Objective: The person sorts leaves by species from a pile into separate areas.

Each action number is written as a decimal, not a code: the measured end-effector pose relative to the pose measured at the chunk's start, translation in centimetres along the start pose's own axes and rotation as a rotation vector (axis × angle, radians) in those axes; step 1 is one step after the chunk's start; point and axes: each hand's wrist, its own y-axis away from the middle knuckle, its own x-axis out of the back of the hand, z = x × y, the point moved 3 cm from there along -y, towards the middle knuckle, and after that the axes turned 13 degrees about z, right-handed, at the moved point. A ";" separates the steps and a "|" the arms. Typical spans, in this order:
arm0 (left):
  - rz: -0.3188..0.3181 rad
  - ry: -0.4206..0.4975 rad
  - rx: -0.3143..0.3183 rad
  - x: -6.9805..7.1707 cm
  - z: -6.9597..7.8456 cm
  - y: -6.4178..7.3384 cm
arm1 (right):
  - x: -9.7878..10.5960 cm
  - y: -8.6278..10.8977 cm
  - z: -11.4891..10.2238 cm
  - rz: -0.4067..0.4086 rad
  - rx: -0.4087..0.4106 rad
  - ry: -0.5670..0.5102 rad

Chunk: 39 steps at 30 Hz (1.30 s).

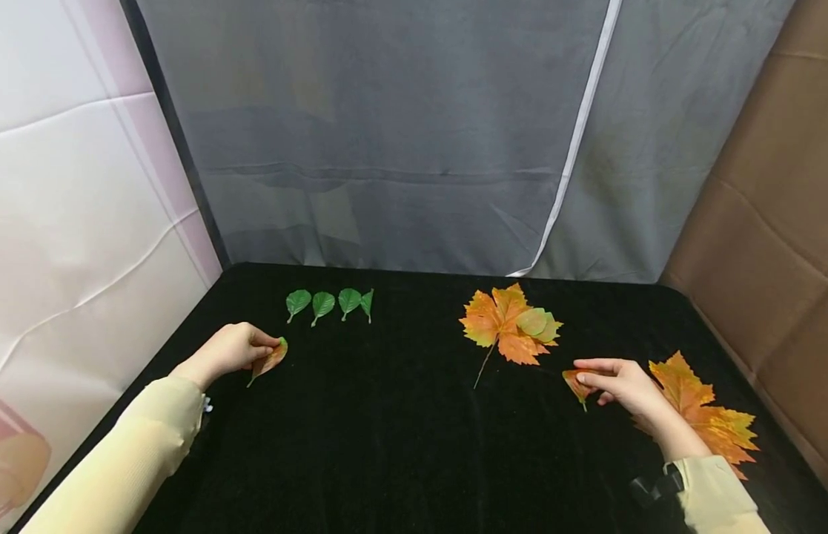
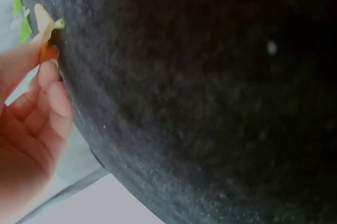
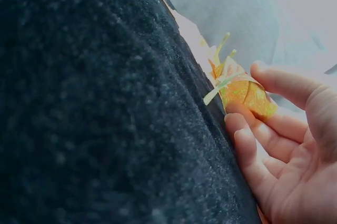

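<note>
At the left of the black table, my left hand [image 1: 232,347] pinches a small orange leaf [image 1: 272,360] with a green edge. The left wrist view shows that leaf [image 2: 44,19] between thumb and fingertips. On the right side, my right hand [image 1: 620,384] holds a second small orange leaf [image 1: 574,386] between thumb and fingers, its stem pointing down. In the right wrist view this leaf [image 3: 247,96] looks yellow-orange, with a pale stem. A large orange maple leaf [image 1: 517,345] lies just beyond the right hand, with a small green-orange leaf [image 1: 532,321] on it.
Several small green leaves [image 1: 323,302] lie in a row near the back edge, beyond the left hand. Another large orange maple leaf [image 1: 717,426] lies at the right, partly hidden by my right wrist. Grey cloth [image 1: 400,148] hangs behind the black table [image 1: 400,437].
</note>
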 end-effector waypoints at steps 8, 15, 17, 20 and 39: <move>-0.143 0.001 0.013 0.6 -0.3 1.5 | -0.6 0.0 -1.3 -0.056 -0.002 -0.140; -0.249 0.160 0.106 0.6 -0.6 2.7 | -3.6 -1.1 -4.0 -0.146 0.013 -0.341; -0.278 0.170 0.154 0.5 -0.5 2.9 | -5.1 -1.8 -5.2 -0.167 0.034 -0.350; -0.322 0.138 0.229 0.3 -0.1 3.0 | -7.9 -3.0 -7.1 -0.224 0.058 -0.349; -0.345 -0.327 0.242 -0.8 6.4 -0.7 | -28.8 -6.2 -15.2 -0.298 -0.011 -0.550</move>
